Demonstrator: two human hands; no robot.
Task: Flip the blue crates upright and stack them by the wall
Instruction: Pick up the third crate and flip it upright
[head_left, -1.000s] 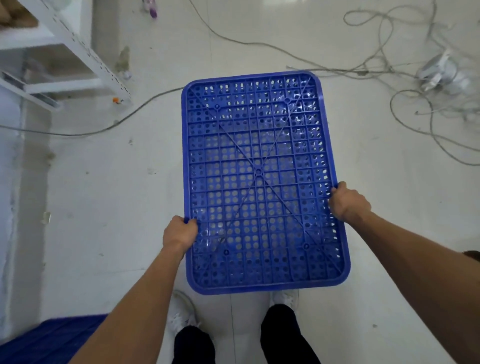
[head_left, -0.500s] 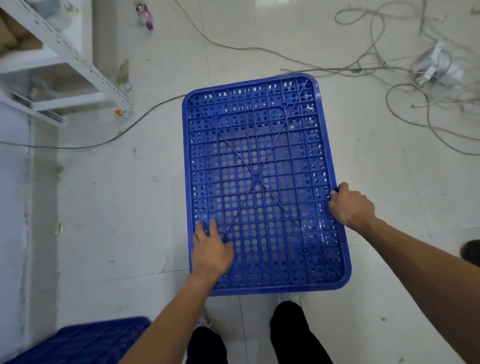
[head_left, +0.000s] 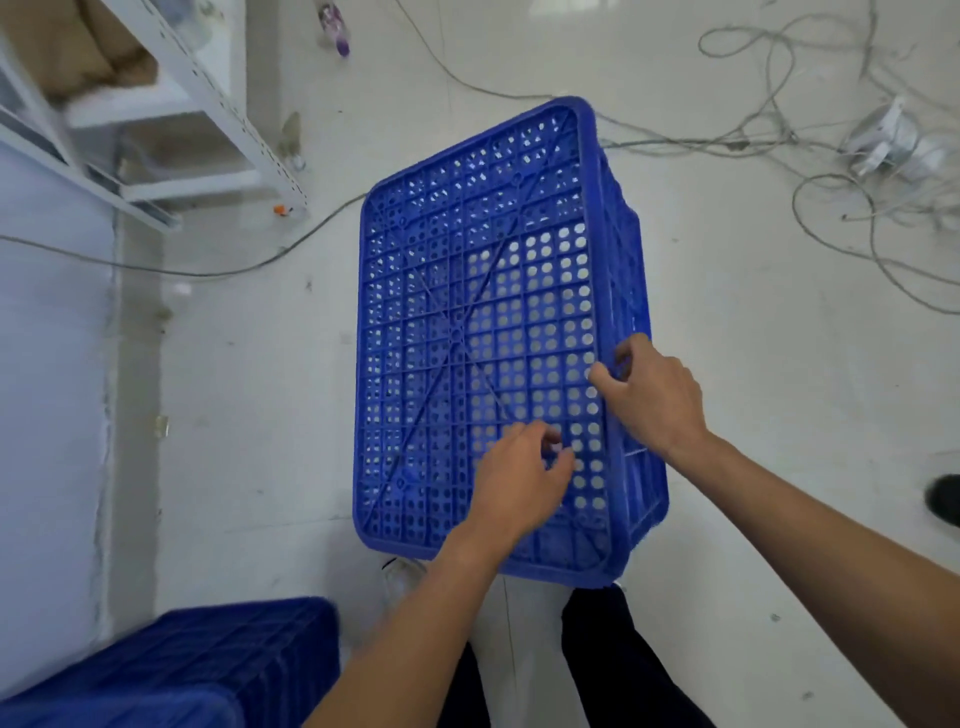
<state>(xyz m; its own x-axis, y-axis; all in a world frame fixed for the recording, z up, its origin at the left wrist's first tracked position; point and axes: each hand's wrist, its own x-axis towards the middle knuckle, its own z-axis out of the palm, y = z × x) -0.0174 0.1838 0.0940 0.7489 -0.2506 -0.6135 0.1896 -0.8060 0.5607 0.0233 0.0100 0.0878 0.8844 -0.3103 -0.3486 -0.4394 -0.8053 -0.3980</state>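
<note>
A blue perforated crate (head_left: 467, 312) is held upside down in front of me, its grid bottom facing up and tilted so its right side wall shows. My right hand (head_left: 649, 395) grips the crate's right edge. My left hand (head_left: 519, 483) lies on the bottom near that edge, fingers curled into the holes. Another blue crate (head_left: 197, 670) sits on the floor at the lower left, next to the wall (head_left: 47, 415).
A white metal shelf rack (head_left: 171, 130) stands at the upper left. Loose cables (head_left: 831, 156) and a white device (head_left: 893, 140) spread over the floor at the upper right. A dark shoe (head_left: 943, 499) shows at the right edge. My legs are below the crate.
My left hand has left the crate's left edge and moved across the bottom toward the right edge. The crate has tilted, its right side wall now showing.
</note>
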